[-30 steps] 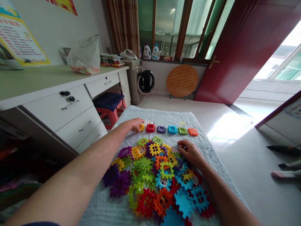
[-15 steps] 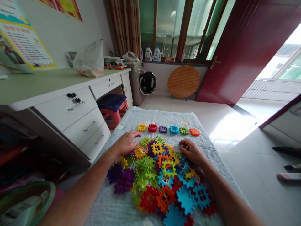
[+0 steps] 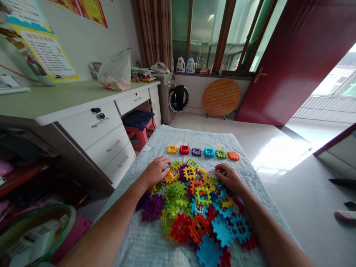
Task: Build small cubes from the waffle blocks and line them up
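A heap of toothed plastic building tiles lies on the cloth-covered table, with a yellow window tile [image 3: 189, 173], a green square frame [image 3: 203, 195], an orange window tile [image 3: 199, 228] and a blue solid tile [image 3: 223, 230] on top. My left hand [image 3: 155, 172] rests at the heap's far left edge, fingers loosely bent, thumb apart, nothing visibly held. At the far right edge my right hand [image 3: 229, 178] curves its spread fingers beside the tiles, also without a visible hold. Beyond the heap runs a row of small blocks, from a yellow block [image 3: 172, 149] to an orange block [image 3: 233, 156].
A pale blue quilted cloth [image 3: 130, 237] covers the table. To the left stand a desk [image 3: 80, 98] with drawers and a red stool [image 3: 141, 135]. A basket [image 3: 71, 222] sits low at the left. A washing machine [image 3: 166, 100] and round wooden tabletop [image 3: 221, 97] are farther back.
The view has turned slightly left, so everything sits farther right in the picture. My left hand has come a little closer over the heap's edge. The row of blocks looks unchanged.
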Demonstrator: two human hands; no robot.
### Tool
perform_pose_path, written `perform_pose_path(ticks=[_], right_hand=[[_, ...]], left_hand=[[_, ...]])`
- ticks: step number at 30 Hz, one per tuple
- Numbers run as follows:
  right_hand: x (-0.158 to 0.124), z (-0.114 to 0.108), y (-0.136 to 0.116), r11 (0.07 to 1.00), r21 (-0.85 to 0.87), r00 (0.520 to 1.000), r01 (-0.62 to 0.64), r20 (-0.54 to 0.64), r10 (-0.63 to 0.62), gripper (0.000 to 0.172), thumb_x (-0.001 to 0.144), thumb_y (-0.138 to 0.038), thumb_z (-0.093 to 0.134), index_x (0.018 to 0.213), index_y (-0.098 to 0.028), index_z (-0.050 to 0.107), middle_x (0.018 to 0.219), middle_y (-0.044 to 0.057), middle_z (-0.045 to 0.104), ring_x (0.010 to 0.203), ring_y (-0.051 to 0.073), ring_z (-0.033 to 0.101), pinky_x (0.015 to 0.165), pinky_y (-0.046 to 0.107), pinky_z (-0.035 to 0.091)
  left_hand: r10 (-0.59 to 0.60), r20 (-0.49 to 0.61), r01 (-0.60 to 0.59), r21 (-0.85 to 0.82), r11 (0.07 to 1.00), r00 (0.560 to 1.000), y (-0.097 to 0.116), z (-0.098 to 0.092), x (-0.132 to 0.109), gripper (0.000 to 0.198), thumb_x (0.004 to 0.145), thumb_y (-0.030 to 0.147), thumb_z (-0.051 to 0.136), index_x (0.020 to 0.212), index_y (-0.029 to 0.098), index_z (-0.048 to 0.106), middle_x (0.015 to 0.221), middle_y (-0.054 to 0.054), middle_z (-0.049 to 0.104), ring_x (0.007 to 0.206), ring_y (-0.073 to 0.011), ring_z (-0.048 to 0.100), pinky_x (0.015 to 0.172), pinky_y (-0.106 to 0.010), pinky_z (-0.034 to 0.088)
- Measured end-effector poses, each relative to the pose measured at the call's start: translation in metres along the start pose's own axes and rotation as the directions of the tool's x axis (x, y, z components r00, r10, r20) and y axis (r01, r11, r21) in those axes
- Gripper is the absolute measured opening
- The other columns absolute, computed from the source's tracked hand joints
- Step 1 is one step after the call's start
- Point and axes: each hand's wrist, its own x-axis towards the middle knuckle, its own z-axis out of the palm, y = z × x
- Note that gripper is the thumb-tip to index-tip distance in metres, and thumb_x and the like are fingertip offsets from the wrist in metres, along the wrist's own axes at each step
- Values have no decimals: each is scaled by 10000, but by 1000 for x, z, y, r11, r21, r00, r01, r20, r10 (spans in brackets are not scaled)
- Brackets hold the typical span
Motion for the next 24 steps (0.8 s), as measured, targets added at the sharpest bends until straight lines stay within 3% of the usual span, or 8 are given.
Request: perform_pose_path(ticks=[5, 10, 15, 24], right_hand=[[0, 0, -2, 1000, 4, 1000, -11, -7, 11, 225, 744, -262, 508, 922, -187, 623, 784, 22, 625, 646, 144, 546, 612, 280, 449], [2, 2, -5, 999, 0, 998, -45, -50, 44, 205, 731, -259, 501, 878, -185, 623, 718, 11, 613, 613, 143, 532, 587, 275, 437], [6, 3, -5, 999, 14, 996, -43, -80, 44, 186, 720, -261, 498, 835, -185, 624, 703, 7, 616, 617, 144, 538, 600, 275, 443], [9, 1, 1, 996, 67, 996, -60, -68, 64, 164, 744, -271, 512, 834, -185, 619, 690, 4, 609, 622, 151, 550, 610, 275, 445]], left_hand=[[-13, 9, 15, -226, 974, 1000, -7, 8, 4, 199, 812, 298, 500, 932, 194, 620, 1023, -56, 619, 994, -201, 563, 927, -315, 424], [-160, 148, 213, -491, 845, 976, -25, 8, 13, 355, 831, 438, 473, 1015, 161, 597, 1001, -46, 656, 936, -190, 593, 863, -309, 465], [-183, 180, 251, -516, 819, 966, -34, 8, 20, 399, 810, 475, 493, 1026, 159, 605, 1029, -48, 662, 983, -203, 586, 904, -331, 447], [-176, 154, 233, -570, 788, 972, -31, 11, 25, 373, 745, 445, 569, 984, 162, 608, 989, -47, 669, 946, -197, 602, 892, -332, 452]])
